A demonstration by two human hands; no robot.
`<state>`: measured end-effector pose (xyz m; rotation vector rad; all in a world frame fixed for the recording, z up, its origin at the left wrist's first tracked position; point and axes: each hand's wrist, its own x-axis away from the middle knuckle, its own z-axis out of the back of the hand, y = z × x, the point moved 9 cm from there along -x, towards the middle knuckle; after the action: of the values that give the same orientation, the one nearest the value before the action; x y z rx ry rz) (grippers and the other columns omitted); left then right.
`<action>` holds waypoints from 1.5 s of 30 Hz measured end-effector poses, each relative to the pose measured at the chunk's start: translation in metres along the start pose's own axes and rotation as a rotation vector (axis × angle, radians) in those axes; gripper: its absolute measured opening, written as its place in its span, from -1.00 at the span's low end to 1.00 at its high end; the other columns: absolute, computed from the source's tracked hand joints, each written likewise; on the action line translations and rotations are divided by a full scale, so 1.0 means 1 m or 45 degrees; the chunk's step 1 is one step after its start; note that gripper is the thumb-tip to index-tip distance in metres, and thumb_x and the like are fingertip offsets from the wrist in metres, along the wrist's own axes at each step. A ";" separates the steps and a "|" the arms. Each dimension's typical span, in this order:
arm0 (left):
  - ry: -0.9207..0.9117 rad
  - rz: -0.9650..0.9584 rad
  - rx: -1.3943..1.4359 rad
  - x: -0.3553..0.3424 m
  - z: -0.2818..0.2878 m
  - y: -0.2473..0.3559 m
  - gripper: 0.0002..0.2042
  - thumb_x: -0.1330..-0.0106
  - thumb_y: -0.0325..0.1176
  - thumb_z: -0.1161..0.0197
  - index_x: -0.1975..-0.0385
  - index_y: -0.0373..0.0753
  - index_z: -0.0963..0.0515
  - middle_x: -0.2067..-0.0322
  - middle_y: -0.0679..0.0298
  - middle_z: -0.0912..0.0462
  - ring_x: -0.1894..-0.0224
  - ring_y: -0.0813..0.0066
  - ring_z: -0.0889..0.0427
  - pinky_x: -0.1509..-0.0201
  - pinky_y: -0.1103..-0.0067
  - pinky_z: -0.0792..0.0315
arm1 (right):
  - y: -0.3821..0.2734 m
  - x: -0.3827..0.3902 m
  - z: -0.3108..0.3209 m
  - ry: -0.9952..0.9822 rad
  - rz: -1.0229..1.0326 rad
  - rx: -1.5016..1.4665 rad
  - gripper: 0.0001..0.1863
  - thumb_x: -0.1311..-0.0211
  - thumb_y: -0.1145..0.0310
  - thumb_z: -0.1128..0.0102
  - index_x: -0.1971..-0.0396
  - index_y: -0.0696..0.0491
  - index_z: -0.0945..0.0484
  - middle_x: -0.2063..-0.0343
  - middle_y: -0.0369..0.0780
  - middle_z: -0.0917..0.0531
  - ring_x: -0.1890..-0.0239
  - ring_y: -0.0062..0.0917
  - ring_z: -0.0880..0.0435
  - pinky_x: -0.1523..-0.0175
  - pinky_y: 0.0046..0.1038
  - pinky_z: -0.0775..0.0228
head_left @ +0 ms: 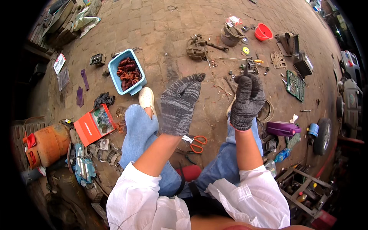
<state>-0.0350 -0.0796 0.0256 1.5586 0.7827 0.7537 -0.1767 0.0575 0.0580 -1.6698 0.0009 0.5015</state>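
Note:
Both hands wear grey knit work gloves. My left hand [180, 101] is raised in the middle, fingers pressed together and curled at the tips; whatever they may hold is hidden. My right hand [247, 99] is closed, fingers bent, just below small metal parts [251, 69] and a yellow-handled screwdriver [257, 61] on the paving; I cannot make out anything in it. Orange-handled scissors [197, 148] lie between my legs, below my left hand. A blue tub of reddish-brown metal parts [127, 73] stands left of that hand.
Around me lie an orange gas cylinder [51, 143], red box [90, 128], greasy assembly [196, 50], bucket [230, 37], red basin [262, 32], green socket case [295, 86], purple container [280, 128], wheel [322, 136] and metal frame [304, 191]. Vehicles [349, 65] line the right edge.

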 end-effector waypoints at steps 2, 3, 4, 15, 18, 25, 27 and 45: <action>0.013 0.010 0.053 0.002 0.001 0.001 -0.80 -0.13 -0.53 -0.11 0.25 -0.35 -0.55 0.35 0.25 -0.61 0.34 0.64 -0.50 0.22 0.68 -0.38 | -0.017 0.010 -0.032 -0.446 0.198 0.431 -0.76 -0.04 0.29 -0.19 0.37 0.14 -0.53 0.48 -0.18 -0.60 0.45 -0.47 -0.56 0.36 -0.49 -0.36; 0.008 0.026 0.037 0.002 0.002 -0.003 -0.81 -0.12 -0.53 -0.12 0.26 -0.36 -0.54 0.35 0.23 -0.61 0.34 0.62 -0.51 0.22 0.67 -0.39 | -0.019 0.019 -0.047 -0.666 0.295 0.649 -0.74 -0.02 0.24 -0.20 0.37 0.12 -0.54 0.49 -0.17 -0.59 0.46 -0.42 -0.57 0.37 -0.48 -0.36; 0.005 0.042 0.020 0.002 0.004 -0.010 -0.81 -0.11 -0.54 -0.13 0.26 -0.37 -0.54 0.36 0.22 -0.61 0.34 0.59 -0.52 0.21 0.66 -0.39 | -0.017 0.020 -0.051 -0.705 0.269 0.667 -0.72 -0.01 0.21 -0.20 0.37 0.11 -0.54 0.50 -0.16 -0.59 0.46 -0.39 -0.57 0.37 -0.47 -0.36; -0.007 0.034 -0.037 0.003 0.005 -0.012 -0.82 -0.06 -0.54 -0.15 0.32 -0.40 -0.53 0.39 0.18 -0.59 0.36 0.50 -0.54 0.23 0.62 -0.40 | -0.008 0.018 -0.062 -0.786 0.158 0.693 -0.69 0.02 0.15 -0.22 0.42 0.10 -0.56 0.53 -0.14 -0.57 0.48 -0.30 -0.57 0.40 -0.43 -0.36; -0.009 0.026 -0.021 0.003 0.004 -0.014 -0.83 -0.09 -0.53 -0.14 0.31 -0.39 -0.53 0.43 0.26 -0.57 0.43 0.59 -0.48 0.33 0.68 -0.35 | -0.007 0.019 -0.062 -0.822 0.068 0.671 -0.70 0.03 0.18 -0.23 0.42 0.12 -0.55 0.52 -0.13 -0.58 0.48 -0.30 -0.57 0.39 -0.43 -0.37; -0.040 -0.060 -0.113 0.003 0.006 -0.016 -0.83 -0.14 -0.52 -0.12 0.26 -0.37 -0.51 0.50 0.39 -0.53 0.55 0.76 -0.41 0.51 0.79 -0.30 | -0.003 0.021 -0.060 -0.769 0.000 0.567 -0.76 0.01 0.28 -0.23 0.42 0.15 -0.55 0.51 -0.12 -0.58 0.46 -0.34 -0.57 0.39 -0.45 -0.35; -0.021 -0.135 -0.170 0.004 0.007 -0.010 -0.83 -0.14 -0.53 -0.11 0.27 -0.38 -0.50 0.48 0.35 -0.54 0.50 0.72 -0.44 0.45 0.77 -0.34 | 0.000 0.023 -0.060 -0.776 -0.098 0.485 -0.77 -0.01 0.29 -0.21 0.41 0.15 -0.55 0.51 -0.12 -0.57 0.46 -0.35 -0.57 0.40 -0.46 -0.34; 0.000 -0.162 -0.070 0.004 -0.004 0.014 -0.83 -0.15 -0.53 -0.09 0.28 -0.33 -0.56 0.35 0.24 -0.62 0.32 0.63 -0.54 0.19 0.66 -0.39 | 0.022 -0.011 -0.018 -0.393 -0.066 0.164 -0.69 -0.20 0.16 -0.05 0.49 0.12 -0.55 0.60 -0.36 -0.54 0.56 -0.72 -0.38 0.46 -0.63 -0.19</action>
<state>-0.0345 -0.0754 0.0398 1.4453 0.8458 0.6766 -0.1873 0.0330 0.0422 -1.4498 -0.2307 0.7008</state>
